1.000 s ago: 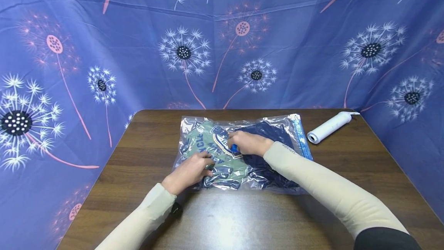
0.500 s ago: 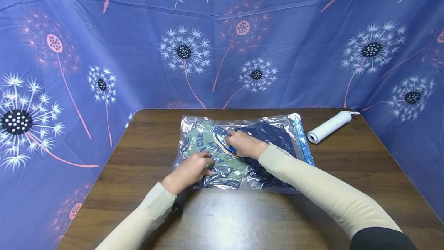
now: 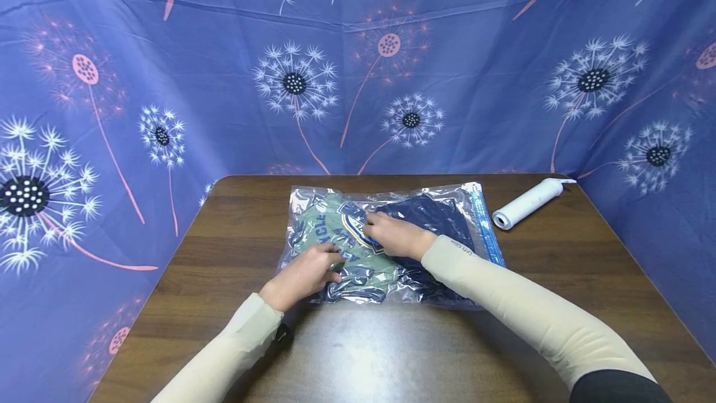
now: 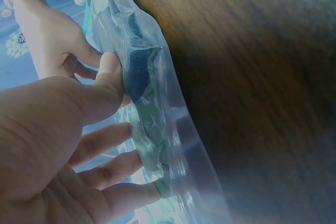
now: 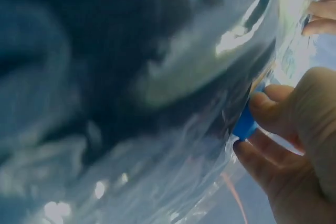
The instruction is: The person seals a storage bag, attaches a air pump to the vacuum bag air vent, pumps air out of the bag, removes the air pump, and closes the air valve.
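A clear plastic storage bag [image 3: 391, 294] lies flat across the table, with a green printed garment [image 3: 313, 222] in its left half and a dark navy garment [image 3: 436, 213] in its right half. My right hand [image 3: 398, 235] is over the bag's middle. In the right wrist view its thumb and fingers pinch a blue valve cap [image 5: 244, 124] on the bag; in the head view my fingers cover the cap. My left hand [image 3: 304, 275] rests on the green side, fingers spread and touching the plastic, as the left wrist view also shows.
A white hand pump [image 3: 528, 204] lies at the table's back right, close to the bag's blue zip edge [image 3: 485, 226]. Behind the brown wooden table [image 3: 235, 222] hangs a blue dandelion-patterned cloth [image 3: 224, 79].
My right hand shifts slightly left and turns at the blue valve cap, whose blue is now out of sight in the head view. My left hand stays in place on the bag.
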`<action>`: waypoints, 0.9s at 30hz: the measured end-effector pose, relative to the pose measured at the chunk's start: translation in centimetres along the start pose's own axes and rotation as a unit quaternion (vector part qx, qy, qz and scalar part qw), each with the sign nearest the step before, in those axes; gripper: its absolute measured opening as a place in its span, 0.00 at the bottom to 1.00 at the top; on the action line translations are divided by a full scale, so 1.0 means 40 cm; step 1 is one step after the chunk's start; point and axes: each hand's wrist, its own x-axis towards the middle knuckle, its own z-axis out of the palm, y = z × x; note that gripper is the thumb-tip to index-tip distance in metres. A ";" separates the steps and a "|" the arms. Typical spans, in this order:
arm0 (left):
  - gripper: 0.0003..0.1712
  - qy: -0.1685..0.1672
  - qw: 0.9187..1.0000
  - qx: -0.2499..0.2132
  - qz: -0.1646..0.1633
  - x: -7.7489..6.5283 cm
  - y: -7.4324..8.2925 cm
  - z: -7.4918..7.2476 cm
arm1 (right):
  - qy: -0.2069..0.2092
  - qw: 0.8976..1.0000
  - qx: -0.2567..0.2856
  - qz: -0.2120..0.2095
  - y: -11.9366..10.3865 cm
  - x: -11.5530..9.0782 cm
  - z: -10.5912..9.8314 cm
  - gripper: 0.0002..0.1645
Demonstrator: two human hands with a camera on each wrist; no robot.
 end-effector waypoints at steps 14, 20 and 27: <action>0.18 -0.007 1.000 0.002 -0.007 0.001 0.001 -0.004 | -0.026 0.998 0.042 -0.035 0.037 0.010 -0.018 0.21; 0.18 0.000 1.000 0.010 -0.004 0.003 -0.003 -0.001 | -0.003 0.999 0.038 -0.019 0.027 0.012 -0.019 0.19; 0.18 0.003 1.000 0.017 -0.005 -0.001 -0.001 0.006 | 0.017 0.998 0.059 0.018 0.006 0.018 -0.010 0.18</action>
